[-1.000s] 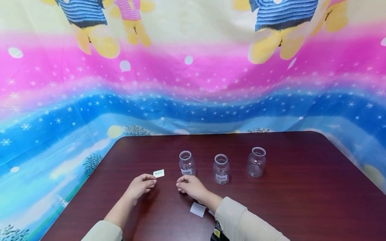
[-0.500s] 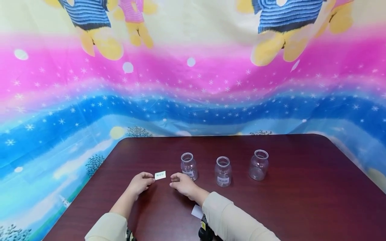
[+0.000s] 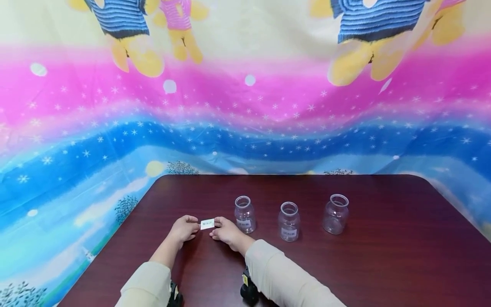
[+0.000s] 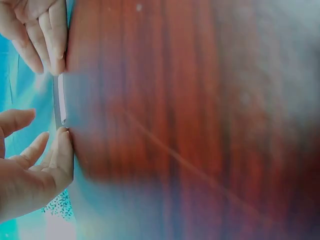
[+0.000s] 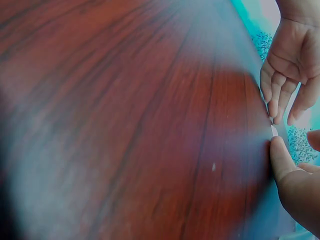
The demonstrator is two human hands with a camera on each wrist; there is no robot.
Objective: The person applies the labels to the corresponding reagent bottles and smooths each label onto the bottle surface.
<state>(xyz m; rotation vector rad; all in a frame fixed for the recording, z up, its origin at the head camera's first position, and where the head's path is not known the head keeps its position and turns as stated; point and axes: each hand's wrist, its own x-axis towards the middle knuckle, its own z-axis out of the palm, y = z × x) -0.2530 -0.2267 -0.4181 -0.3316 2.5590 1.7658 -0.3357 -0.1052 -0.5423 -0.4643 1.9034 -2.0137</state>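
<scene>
A small white label [image 3: 207, 224] with dark printed characters is held up over the table between both hands. My left hand [image 3: 184, 229] pinches its left edge between thumb and fingers. At the right edge, my right hand [image 3: 227, 232] pinches it too, thumb and fingertips close together. The left wrist view shows the label [image 4: 62, 97] nearly edge-on, a thin pale strip between the fingertips of both hands. Just right of my right hand stands a clear glass jar [image 3: 245, 215] with a similar label on its front.
Farther right stand a second labelled glass jar [image 3: 289, 219] and a third glass jar [image 3: 336, 215] with no label showing. All are upright and lidless on the dark red wooden table [image 3: 383, 256]. A patterned curtain [image 3: 245, 106] hangs behind the table's far edge.
My right hand has moved left from near the left jar and taken hold of the label's right edge. The white paper pieces seen earlier are now hidden behind the right sleeve.
</scene>
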